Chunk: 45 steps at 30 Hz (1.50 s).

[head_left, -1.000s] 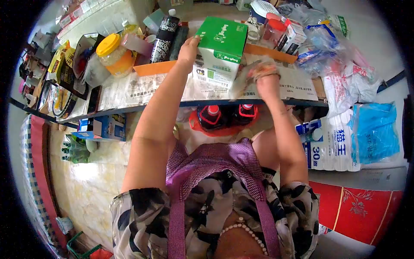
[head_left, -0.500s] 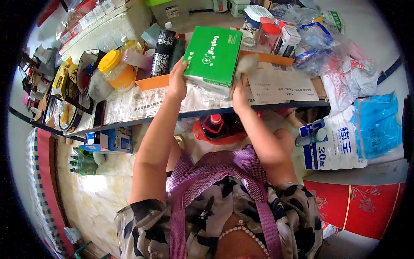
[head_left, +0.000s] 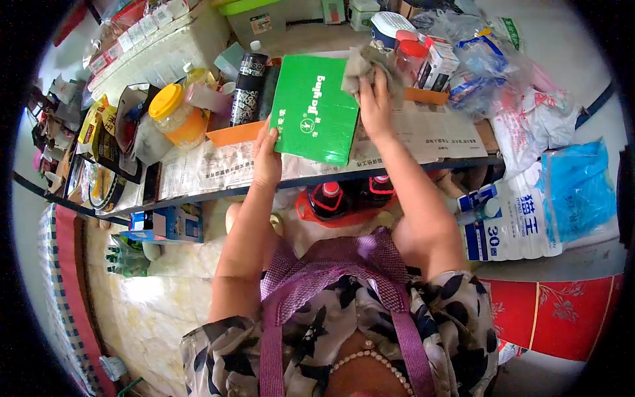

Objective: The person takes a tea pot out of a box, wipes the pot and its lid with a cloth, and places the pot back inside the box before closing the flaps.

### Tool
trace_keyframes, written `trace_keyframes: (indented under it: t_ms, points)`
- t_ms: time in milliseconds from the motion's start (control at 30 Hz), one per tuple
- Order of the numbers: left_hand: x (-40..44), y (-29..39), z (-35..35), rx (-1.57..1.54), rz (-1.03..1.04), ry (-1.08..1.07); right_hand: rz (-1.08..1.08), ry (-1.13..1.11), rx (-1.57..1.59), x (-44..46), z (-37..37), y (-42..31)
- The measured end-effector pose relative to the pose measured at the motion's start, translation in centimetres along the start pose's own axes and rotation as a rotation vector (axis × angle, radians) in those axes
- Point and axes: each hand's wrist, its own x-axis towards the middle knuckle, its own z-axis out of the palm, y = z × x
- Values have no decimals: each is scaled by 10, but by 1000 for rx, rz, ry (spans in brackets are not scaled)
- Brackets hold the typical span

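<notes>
A green box (head_left: 316,109) with white lettering is tilted so that its broad green face shows, over the newspaper-lined shelf (head_left: 436,132). My left hand (head_left: 267,153) grips the box at its lower left edge, thumb on the green face. At the box's upper right corner my right hand (head_left: 374,102) is closed on a grey-brown cloth (head_left: 370,69), which lies against the box's edge. A black patterned bottle (head_left: 247,89) stands left of the box, behind an orange cardboard strip (head_left: 235,134).
On the left stand a yellow-lidded jar (head_left: 177,116) and packets. A red-lidded jar (head_left: 411,58), a small white box (head_left: 439,64) and plastic bags (head_left: 489,66) are at the right. Dark bottles with red caps (head_left: 329,198) sit beneath the shelf.
The green box has turned to show more of its broad face. My right hand, with the cloth, has gone up from the box's lower right side to its upper right corner.
</notes>
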Motion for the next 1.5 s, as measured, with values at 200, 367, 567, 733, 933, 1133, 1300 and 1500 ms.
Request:
trace_keyframes:
  t_ms: [200, 367, 567, 733, 933, 1133, 1300, 1500]
  points:
    - [-8, -1, -4, 117, 30, -24, 62, -277, -292, 57, -11, -19]
    - [2, 17, 5, 653, 284, -30, 30, -228, -278, 48, -12, -26]
    - [-29, 53, 87, 1566, 300, -81, -259, -90, -487, 23, 3, -56]
    - [-39, 45, 83, 1717, 269, -84, -21, -377, -307, 23, -11, -82]
    - [-46, 42, 73, 1697, 339, -83, 449, -799, 187, 70, -20, -49]
    - [-41, 39, 74, 1721, 358, -67, 800, -488, 273, 58, -27, 32]
    - [-35, 38, 78, 1709, 355, -67, 663, -87, 256, 11, -31, 76]
    - [-40, 39, 76, 1702, 362, -64, 519, -39, 206, -9, -36, 103]
